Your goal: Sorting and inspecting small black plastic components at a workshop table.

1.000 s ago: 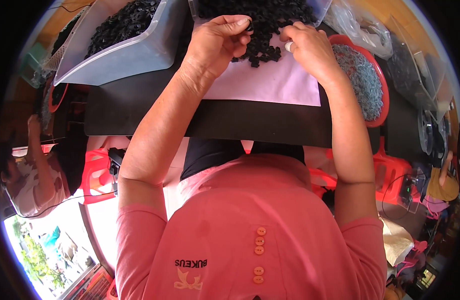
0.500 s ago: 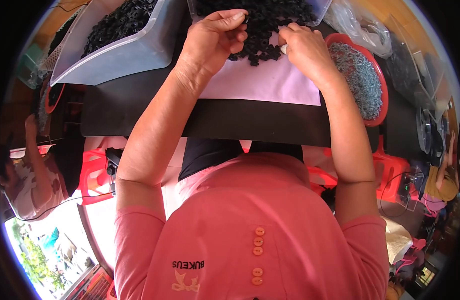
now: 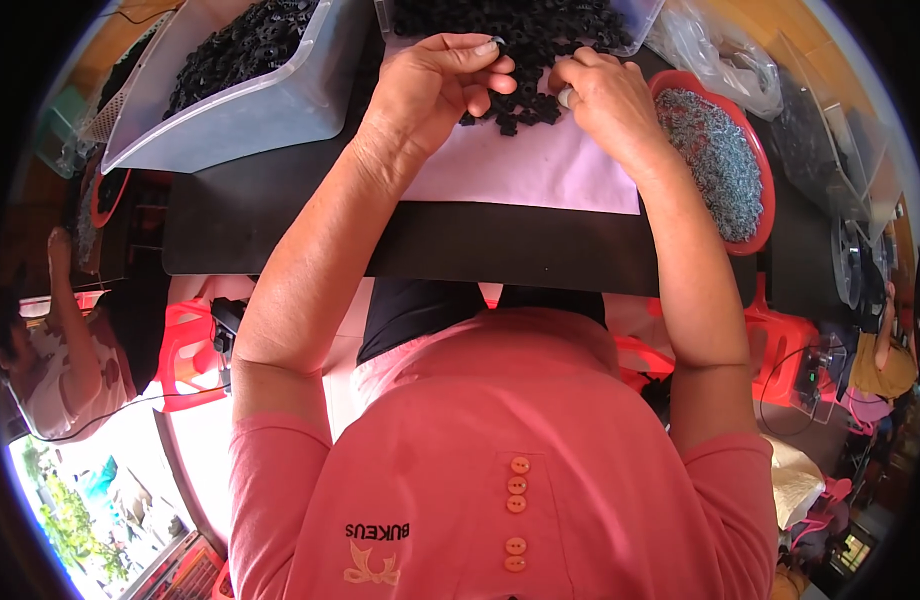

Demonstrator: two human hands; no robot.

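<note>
Angled inward, left hand [image 3: 430, 88] pinches small piece [image 3: 498, 41].

A crumpled clear plastic bag [image 3: 730, 75] lies at the upper right. At the left, 1 person [image 3: 80, 375] in a patterned light top is near a red plastic stool [image 3: 185, 355]; at the right, 1 co-worker [image 3: 880, 370] wears mustard. Greenery [image 3: 65, 515] shows brightly lower left, and a cream sack [image 3: 792, 482] lower right.

free cloth [image 3: 525, 180] nearside, black pieces [image 3: 525, 100] blocking beyond
</note>
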